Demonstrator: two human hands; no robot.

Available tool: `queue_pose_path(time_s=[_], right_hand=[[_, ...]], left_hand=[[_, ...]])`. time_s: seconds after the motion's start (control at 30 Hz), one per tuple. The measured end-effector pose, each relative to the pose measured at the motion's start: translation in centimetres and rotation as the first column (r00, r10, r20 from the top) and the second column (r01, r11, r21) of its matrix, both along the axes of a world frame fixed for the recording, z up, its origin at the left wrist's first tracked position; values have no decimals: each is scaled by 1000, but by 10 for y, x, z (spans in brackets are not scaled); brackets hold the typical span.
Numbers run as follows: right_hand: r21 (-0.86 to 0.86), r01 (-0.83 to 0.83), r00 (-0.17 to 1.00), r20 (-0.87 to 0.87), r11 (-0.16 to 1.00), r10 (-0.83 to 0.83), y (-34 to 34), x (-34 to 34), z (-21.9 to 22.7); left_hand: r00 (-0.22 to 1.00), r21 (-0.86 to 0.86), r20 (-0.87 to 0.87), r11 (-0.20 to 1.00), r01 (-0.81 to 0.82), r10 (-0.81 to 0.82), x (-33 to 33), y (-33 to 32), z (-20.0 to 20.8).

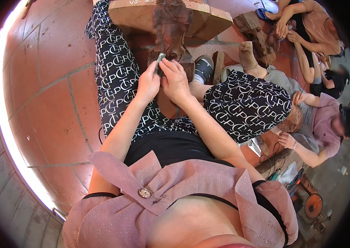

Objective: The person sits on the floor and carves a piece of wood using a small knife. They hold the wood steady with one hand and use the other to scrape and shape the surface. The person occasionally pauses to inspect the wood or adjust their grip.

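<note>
Bag of clear plastic (288, 173) at the lower right, contents too small to make out, near a round orange disc (313, 205) among small clutter. Ahead, at the top and just left of the middle, a dark wooden carving (171, 25), upright between the knees, in front of a thick pale wooden slab (214, 20) and hiding its middle. At the carving's lower front, a slim metal tool (159, 64), pinched by the closed fingers of the left hand (148, 84). Right hand (176, 80) close alongside, fingers bent together with tips at the tool; whether gripping as well, cannot tell. Both hands in the way of the carving's base. Legs in patterned trousers (116, 70) to either side, with a strapped sandal (204, 68) and a wooden offcut (218, 66) just right of the carving. Red tiled floor (51, 111) to the left. Farther right, a co-worker in a mauve shirt (326, 118) and, above, another in an orange-tan top (321, 27), hands near a second dark carving (271, 40).
</note>
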State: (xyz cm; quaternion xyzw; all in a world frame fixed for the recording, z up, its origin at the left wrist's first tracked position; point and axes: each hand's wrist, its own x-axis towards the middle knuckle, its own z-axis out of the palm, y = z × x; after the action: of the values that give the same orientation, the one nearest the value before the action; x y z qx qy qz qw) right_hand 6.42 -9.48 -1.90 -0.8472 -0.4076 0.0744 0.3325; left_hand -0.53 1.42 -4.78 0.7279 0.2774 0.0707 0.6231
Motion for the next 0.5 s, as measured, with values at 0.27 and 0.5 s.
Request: queue_pose_path(time_s=[0.27, 0.5], right_hand=[[23, 44, 999, 1, 999, -44, 3, -6, 0], [-24, -26, 999, 20, 999, 27, 4, -12, 1]], left_hand=[[993, -29, -87, 997, 71, -74, 0, 11, 23], [993, -36, -89, 996, 77, -80, -10, 23, 29]])
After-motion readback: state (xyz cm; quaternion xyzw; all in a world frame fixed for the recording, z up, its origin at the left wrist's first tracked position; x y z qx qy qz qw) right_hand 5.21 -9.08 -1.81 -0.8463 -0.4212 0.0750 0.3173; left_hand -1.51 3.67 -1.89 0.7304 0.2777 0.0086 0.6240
